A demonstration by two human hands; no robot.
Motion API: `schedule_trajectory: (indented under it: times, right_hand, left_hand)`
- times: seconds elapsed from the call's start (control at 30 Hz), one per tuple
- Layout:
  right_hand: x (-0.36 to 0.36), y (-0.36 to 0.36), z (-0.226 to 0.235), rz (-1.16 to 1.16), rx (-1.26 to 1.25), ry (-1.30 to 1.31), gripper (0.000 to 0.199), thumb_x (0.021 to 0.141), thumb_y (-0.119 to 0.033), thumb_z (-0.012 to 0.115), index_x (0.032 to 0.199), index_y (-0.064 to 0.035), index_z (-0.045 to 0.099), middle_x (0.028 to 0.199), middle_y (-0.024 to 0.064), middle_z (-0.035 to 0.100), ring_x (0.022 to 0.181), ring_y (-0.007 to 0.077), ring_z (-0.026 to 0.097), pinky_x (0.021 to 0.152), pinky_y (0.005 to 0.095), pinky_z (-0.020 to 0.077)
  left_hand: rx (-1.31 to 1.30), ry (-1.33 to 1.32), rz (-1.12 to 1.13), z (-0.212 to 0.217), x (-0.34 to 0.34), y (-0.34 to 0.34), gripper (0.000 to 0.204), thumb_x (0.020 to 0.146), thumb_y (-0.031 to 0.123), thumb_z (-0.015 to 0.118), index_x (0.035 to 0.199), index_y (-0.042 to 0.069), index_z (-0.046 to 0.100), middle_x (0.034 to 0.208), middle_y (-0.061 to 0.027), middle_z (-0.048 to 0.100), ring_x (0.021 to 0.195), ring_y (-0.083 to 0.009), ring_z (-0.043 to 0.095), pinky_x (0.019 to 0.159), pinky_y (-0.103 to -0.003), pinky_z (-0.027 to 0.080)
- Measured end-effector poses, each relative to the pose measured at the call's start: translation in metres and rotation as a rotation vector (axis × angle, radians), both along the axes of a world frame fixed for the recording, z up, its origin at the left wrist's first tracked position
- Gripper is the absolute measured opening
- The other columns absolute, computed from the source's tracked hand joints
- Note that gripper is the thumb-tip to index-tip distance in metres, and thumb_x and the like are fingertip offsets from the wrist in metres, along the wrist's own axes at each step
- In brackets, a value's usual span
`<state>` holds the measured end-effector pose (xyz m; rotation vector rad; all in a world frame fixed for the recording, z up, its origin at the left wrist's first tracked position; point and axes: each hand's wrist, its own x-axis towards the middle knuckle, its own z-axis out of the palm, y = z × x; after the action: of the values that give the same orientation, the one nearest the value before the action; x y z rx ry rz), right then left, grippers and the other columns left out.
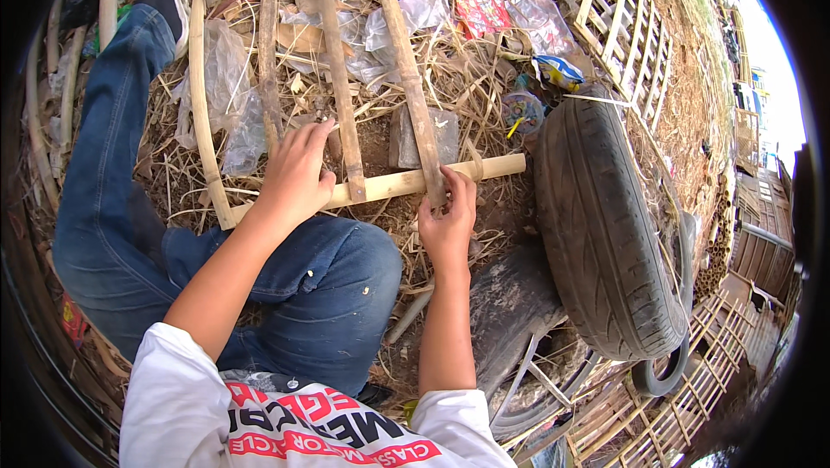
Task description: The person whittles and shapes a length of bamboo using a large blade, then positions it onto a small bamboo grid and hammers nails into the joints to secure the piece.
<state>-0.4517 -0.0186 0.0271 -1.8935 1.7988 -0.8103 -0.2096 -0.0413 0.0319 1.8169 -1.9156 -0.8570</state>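
A pale bamboo pole (393,185) lies crosswise in front of my bent knee, with several long bamboo slats meeting it. My right hand (448,222) has its thumb and fingers around the near end of the rightmost slat (405,62), where it crosses the pole. My left hand (298,176) rests over the pole with fingers stretched and thumb apart; it hides the near end of another slat (268,44). Between my hands, a third slat (339,79) ends on the pole. Farther left, a curved slat (201,105) reaches the pole's left end.
A worn tyre (596,226) stands close to the pole's right end, with another dusty tyre (510,312) below it. A grey block (424,137) lies under the slats amid straw and plastic litter (424,19). Bamboo lattices (627,31) lie to the right. My jeans-clad leg (104,183) stretches along the left.
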Motion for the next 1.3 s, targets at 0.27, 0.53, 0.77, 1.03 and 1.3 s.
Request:
schedule_trajectory:
  times: [0.27, 0.53, 0.77, 1.03, 1.3]
  right_hand:
    - [-0.003, 0.021, -0.010, -0.212, 0.126, -0.244, 0.050, 0.076, 0.008, 0.070, 0.124, 0.0026, 0.055, 0.119, 0.0188, 0.062, 0.109, 0.0295, 0.064, 0.089, 0.0354, 0.0543]
    - [-0.009, 0.016, -0.002, -0.272, 0.177, -0.170, 0.047, 0.073, 0.002, 0.076, 0.118, 0.0032, 0.061, 0.100, 0.0119, 0.066, 0.079, 0.0199, 0.062, 0.072, 0.0314, 0.0535]
    - [-0.007, 0.003, 0.001, -0.191, 0.110, 0.014, 0.042, 0.068, 0.002, 0.080, 0.108, 0.0030, 0.066, 0.089, 0.0063, 0.063, 0.067, 0.0121, 0.056, 0.062, 0.0260, 0.0491]
    - [-0.005, -0.002, -0.002, -0.204, 0.150, -0.047, 0.041, 0.072, 0.004, 0.078, 0.110, 0.0056, 0.064, 0.091, 0.0066, 0.063, 0.072, 0.0101, 0.057, 0.065, 0.0245, 0.0502]
    - [-0.006, -0.019, -0.014, -0.195, 0.134, -0.219, 0.039, 0.072, 0.002, 0.078, 0.109, 0.0058, 0.064, 0.097, 0.0100, 0.063, 0.079, 0.0154, 0.064, 0.071, 0.0279, 0.0531]
  left_hand:
    - [-0.207, -0.138, -0.032, -0.004, -0.022, 0.004, 0.057, 0.074, 0.014, 0.072, 0.126, 0.003, 0.049, 0.125, -0.0172, 0.051, 0.127, -0.0351, 0.043, 0.108, -0.049, 0.031]
    - [-0.186, -0.121, -0.032, -0.014, -0.013, 0.031, 0.052, 0.077, 0.020, 0.073, 0.122, 0.001, 0.053, 0.121, -0.0180, 0.055, 0.127, -0.0351, 0.044, 0.113, -0.052, 0.026]
    - [-0.122, -0.137, -0.121, -0.023, 0.001, 0.040, 0.035, 0.083, 0.032, 0.069, 0.091, -0.002, 0.066, 0.093, -0.0146, 0.063, 0.110, -0.0319, 0.054, 0.113, -0.055, 0.023]
    - [-0.094, -0.164, -0.149, -0.022, 0.005, 0.043, 0.040, 0.082, 0.039, 0.070, 0.101, 0.004, 0.068, 0.089, -0.0125, 0.060, 0.106, -0.0296, 0.053, 0.116, -0.056, 0.017]
    - [-0.159, -0.219, -0.224, -0.022, 0.015, 0.032, 0.042, 0.078, 0.046, 0.072, 0.105, 0.014, 0.068, 0.087, -0.0102, 0.061, 0.102, -0.0286, 0.054, 0.117, -0.060, 0.011]
